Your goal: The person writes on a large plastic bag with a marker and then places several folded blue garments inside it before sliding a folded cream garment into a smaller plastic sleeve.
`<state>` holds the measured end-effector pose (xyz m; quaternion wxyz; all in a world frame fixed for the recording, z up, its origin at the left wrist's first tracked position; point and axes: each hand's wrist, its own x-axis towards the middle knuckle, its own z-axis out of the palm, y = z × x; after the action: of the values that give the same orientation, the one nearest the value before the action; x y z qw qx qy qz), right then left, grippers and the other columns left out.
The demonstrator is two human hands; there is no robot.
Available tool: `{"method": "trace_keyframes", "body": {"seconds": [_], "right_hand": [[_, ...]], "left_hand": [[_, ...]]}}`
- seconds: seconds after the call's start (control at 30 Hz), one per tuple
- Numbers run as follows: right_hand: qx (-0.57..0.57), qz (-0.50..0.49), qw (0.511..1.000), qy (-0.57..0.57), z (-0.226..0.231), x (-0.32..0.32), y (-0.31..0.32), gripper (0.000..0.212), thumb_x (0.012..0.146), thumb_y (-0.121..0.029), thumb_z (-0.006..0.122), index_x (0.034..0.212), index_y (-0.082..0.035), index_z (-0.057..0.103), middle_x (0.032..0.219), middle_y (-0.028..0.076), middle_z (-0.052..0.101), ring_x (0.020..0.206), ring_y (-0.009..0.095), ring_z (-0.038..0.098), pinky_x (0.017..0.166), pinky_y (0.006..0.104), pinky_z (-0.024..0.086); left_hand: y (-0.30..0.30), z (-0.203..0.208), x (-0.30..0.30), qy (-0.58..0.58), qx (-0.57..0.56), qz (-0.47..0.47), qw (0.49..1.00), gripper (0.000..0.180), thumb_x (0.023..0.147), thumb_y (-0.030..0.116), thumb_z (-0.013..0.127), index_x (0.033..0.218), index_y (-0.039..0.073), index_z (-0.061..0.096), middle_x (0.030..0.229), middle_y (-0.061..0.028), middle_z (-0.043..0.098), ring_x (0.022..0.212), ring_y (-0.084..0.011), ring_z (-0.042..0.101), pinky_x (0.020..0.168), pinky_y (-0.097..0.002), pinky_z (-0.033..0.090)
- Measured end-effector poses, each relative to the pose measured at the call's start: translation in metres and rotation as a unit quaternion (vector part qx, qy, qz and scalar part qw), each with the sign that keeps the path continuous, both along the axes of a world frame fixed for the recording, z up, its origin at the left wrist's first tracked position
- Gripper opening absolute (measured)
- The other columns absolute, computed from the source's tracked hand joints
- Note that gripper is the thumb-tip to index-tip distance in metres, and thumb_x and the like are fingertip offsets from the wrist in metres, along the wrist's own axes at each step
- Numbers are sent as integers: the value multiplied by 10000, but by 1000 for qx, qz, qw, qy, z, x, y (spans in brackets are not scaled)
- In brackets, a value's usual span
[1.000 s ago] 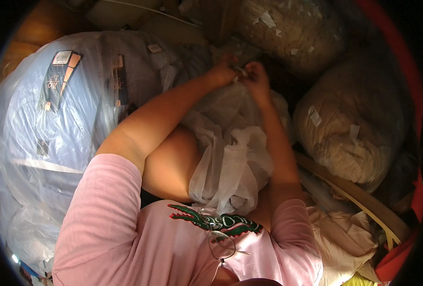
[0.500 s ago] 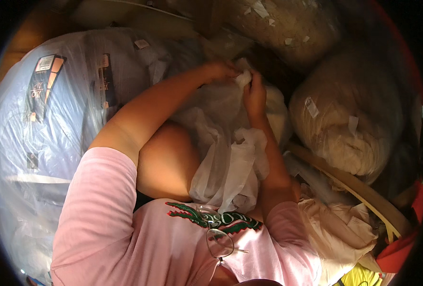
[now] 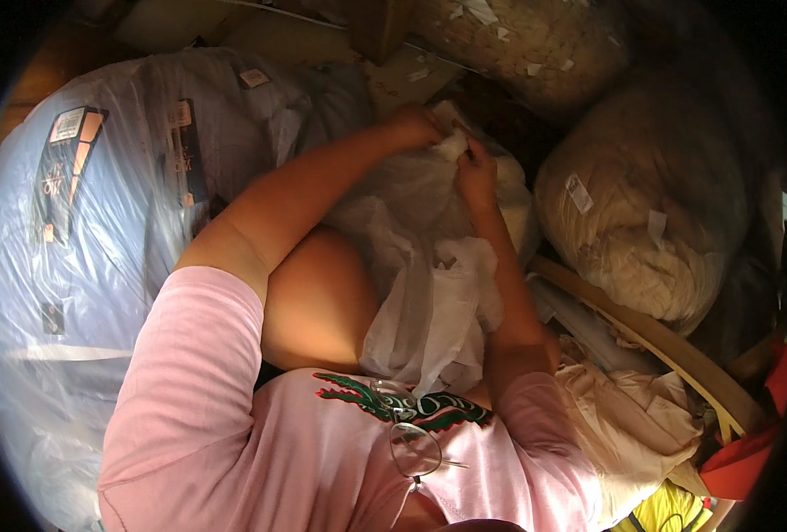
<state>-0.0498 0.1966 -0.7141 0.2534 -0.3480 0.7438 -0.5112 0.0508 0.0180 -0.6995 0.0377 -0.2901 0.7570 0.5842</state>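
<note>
A whitish translucent plastic bag (image 3: 433, 306) lies over my lap and stretches away from me, its loose part hanging in folds near my shirt. At its far end the plastic is bunched into a small twisted tuft. My left hand (image 3: 416, 127) pinches this tuft from the left, its fingertips partly hidden. On the tuft's right side, my right hand (image 3: 477, 174) has its fingers closed on the plastic, thumb and forefinger close together. The two hands are almost touching. Whatever fills the bag's far part shows only as a pale bulge.
A big clear plastic sack of bluish packed goods (image 3: 101, 257) with dark tags stands at my left. Another sack of beige cloth (image 3: 642, 230) sits at the right, beside a curved wooden strip (image 3: 650, 341). Beige fabric (image 3: 628, 417) and a yellow bundle (image 3: 668, 510) lie at lower right.
My hands stay at the bunched end of the bag and have shifted slightly. My right fingers have changed their pinch a little. The view has moved slightly.
</note>
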Motion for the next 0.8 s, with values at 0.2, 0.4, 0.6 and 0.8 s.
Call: {"method": "trace_keyframes", "body": {"seconds": [0.2,0.4,0.6,0.8], "right_hand": [[46,58,994,-86,35,-5,9,553,919,-33,594,1468,-93,575,1309,118,686,1138,260,651,1006,343,491],[139,79,970,182,85,14,-6,644,858,-282,763,1447,-106,573,1209,217,704,1021,366,707,920,403,544],[48,23,990,129,54,14,-15,376,866,-176,723,1204,-36,633,1049,156,725,988,287,717,908,364,540],[-78,-20,996,31,15,7,0,339,930,5,528,1245,-20,652,1057,100,718,985,215,680,941,329,508]], "left_hand": [[15,37,2,-2,-199,-53,979,348,893,285,687,1104,22,773,1072,-184,759,986,-352,717,899,-431,548],[13,40,6,76,-167,-51,982,396,901,313,670,1132,-1,740,1080,-215,743,996,-378,706,902,-451,539],[7,22,12,77,-129,-2,989,442,864,351,716,1085,-31,743,1041,-211,752,958,-332,715,867,-427,543],[20,26,12,71,-50,-26,996,406,883,336,750,1075,-21,748,1022,-158,764,956,-264,711,871,-393,546]]}}
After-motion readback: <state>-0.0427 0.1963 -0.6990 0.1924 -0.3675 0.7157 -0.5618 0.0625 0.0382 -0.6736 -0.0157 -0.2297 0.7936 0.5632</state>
